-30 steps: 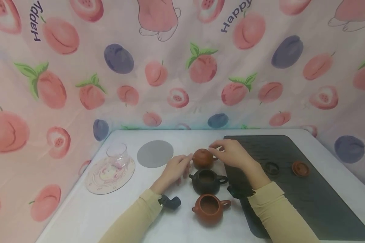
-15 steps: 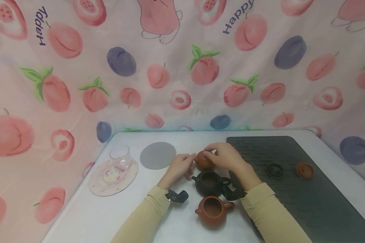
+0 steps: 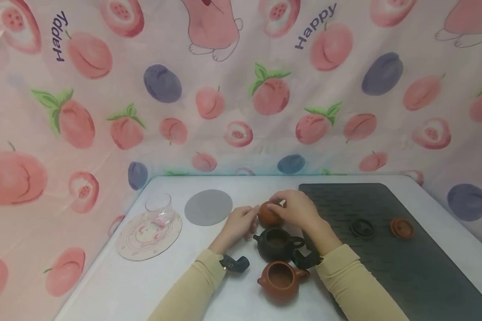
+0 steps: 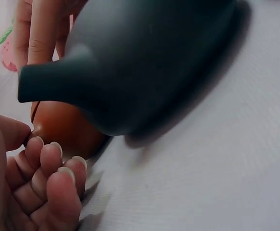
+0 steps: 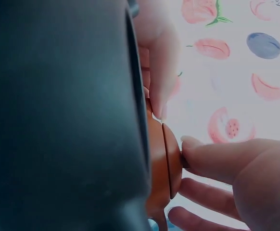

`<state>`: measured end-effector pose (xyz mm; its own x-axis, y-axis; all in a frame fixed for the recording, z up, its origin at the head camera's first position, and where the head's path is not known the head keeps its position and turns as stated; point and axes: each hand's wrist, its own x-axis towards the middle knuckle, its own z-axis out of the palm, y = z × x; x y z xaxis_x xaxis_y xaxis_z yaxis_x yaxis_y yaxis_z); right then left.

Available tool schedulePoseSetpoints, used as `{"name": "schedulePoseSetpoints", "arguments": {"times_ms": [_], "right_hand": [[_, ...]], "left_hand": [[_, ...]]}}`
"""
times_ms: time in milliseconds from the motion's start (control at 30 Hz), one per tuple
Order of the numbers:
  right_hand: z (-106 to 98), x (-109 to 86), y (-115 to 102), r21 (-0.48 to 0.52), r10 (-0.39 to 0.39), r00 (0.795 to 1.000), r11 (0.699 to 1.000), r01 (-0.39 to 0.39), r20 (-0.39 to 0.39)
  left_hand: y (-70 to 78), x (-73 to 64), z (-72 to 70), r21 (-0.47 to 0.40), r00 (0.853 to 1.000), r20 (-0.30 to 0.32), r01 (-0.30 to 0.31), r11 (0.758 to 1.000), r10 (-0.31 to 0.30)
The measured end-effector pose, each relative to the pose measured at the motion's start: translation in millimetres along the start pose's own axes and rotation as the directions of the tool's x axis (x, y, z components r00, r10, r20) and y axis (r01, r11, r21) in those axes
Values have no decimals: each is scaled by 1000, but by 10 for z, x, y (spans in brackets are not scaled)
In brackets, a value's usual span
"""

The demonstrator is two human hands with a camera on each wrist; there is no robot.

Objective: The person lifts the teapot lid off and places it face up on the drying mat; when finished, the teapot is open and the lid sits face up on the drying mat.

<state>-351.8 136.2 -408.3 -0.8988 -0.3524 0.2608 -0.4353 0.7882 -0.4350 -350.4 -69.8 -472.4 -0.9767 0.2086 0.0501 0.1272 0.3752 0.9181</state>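
Note:
At the back of a row of three teapots sits a lidded reddish-brown teapot (image 3: 268, 218). My left hand (image 3: 239, 224) pinches its spout between thumb and forefinger, the other fingers curled below. Reaching over from the other side, my right hand (image 3: 301, 210) has its thumb on the knob of the lid (image 5: 172, 163), fingers along the lid's edge. The lid sits on the pot with a thin dark seam. A black lidless teapot (image 3: 274, 249) stands just in front and fills much of both wrist views. Nearest me is a lidless reddish-brown teapot (image 3: 280, 285).
A dark tray (image 3: 385, 272) on the right bears a black lid (image 3: 362, 228) and a reddish-brown lid (image 3: 402, 228). On the left are a clear glass (image 3: 159, 209) on a patterned round mat (image 3: 134, 247) and a grey round mat (image 3: 208, 207). Fruit-printed cloth (image 3: 241, 89) hangs behind.
My right hand has come down and left from beside the back teapot onto its lid. My left hand stays at the spout. The head view has shifted slightly.

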Motion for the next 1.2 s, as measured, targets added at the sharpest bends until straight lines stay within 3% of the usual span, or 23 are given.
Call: {"name": "schedulePoseSetpoints", "arguments": {"times_ms": [433,867,1200], "right_hand": [[22,-28,-11,5,0,1000,1000,0,5],[-7,-17,2,-5,-3,1000,1000,3,-4],[-58,-25,5,46,5,1000,999,-4,-1]], "left_hand": [[-60,-25,11,1,1000,-10,3,1000,-3],[-15,-17,9,24,1000,-6,-8,1000,8],[-23,2,9,19,1000,-3,-4,1000,4]]}}
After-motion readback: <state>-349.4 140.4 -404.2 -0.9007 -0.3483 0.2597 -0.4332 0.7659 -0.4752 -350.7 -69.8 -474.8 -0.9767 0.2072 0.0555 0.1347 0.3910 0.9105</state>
